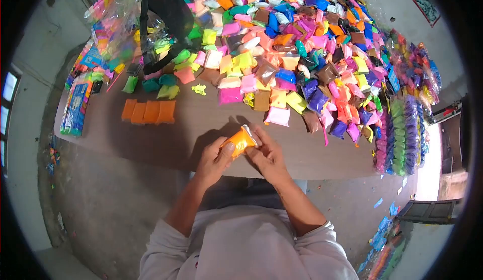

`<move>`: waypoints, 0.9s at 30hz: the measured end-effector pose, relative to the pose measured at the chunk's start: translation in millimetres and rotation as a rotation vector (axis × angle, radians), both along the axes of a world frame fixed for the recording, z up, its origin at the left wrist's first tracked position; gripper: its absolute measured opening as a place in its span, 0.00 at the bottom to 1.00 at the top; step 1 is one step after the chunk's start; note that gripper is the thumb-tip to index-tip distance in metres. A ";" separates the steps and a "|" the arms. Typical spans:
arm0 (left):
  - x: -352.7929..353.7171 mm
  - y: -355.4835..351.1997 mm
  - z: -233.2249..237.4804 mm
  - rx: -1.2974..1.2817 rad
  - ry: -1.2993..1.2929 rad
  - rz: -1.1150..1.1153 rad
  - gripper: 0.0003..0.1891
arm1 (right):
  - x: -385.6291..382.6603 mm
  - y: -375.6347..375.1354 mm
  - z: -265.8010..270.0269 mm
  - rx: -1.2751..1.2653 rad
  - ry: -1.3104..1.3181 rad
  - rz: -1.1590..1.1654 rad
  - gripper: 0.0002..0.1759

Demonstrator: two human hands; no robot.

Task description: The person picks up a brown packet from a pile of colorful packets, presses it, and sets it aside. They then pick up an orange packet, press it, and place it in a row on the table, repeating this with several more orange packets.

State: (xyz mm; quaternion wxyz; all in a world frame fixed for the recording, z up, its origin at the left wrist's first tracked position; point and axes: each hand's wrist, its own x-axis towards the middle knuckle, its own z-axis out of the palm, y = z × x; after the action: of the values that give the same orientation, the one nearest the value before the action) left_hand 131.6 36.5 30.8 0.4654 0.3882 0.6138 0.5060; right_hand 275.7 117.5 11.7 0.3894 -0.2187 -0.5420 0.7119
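Holding glossy orange packet (241, 141), both hands (213, 161) (267, 155), smooth tabletop (322, 160)

No word or number can be read. The print on the colourful package (76, 108), well left of the left hand (213, 162), is too small.

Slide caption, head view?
Left hand and right hand hold an orange packet before a heap of colourful packets on the table.

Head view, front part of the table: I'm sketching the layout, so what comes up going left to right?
Multicoloured pack, row of orange packets, left hand, shiny yellow-orange packet, right hand, pink column of packets, green column, purple column.
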 end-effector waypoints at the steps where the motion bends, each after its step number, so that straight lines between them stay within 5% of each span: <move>1: -0.1 -0.1 -1.8 0.007 0.015 -0.016 0.24 | 4.4 5.3 2.3 -0.073 -0.120 0.062 0.24; 5: 3.2 0.8 -1.7 -0.002 0.073 -0.024 0.23 | 9.9 17.5 7.6 -0.078 -0.236 0.141 0.16; 12: -2.5 -1.6 -3.0 -0.032 0.051 -0.030 0.24 | 12.9 23.0 24.5 -0.253 -0.181 0.185 0.17; 15: -4.2 -0.4 -1.0 -0.055 0.068 -0.060 0.24 | 17.1 34.7 29.8 -0.060 -0.213 0.249 0.22; 20: -4.1 -1.8 -4.3 -0.028 0.029 -0.051 0.25 | 15.3 42.1 27.8 0.048 -0.317 0.642 0.28; 27: -5.8 -3.4 -6.1 0.029 -0.075 0.145 0.23 | 1.6 17.0 38.1 0.015 -0.265 0.499 0.23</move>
State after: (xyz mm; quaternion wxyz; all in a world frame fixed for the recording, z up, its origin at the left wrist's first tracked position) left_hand 125.8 33.1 24.7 0.4445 0.3301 0.6151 0.5613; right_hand 277.3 134.5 49.8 0.1294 -0.1671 -0.6306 0.7468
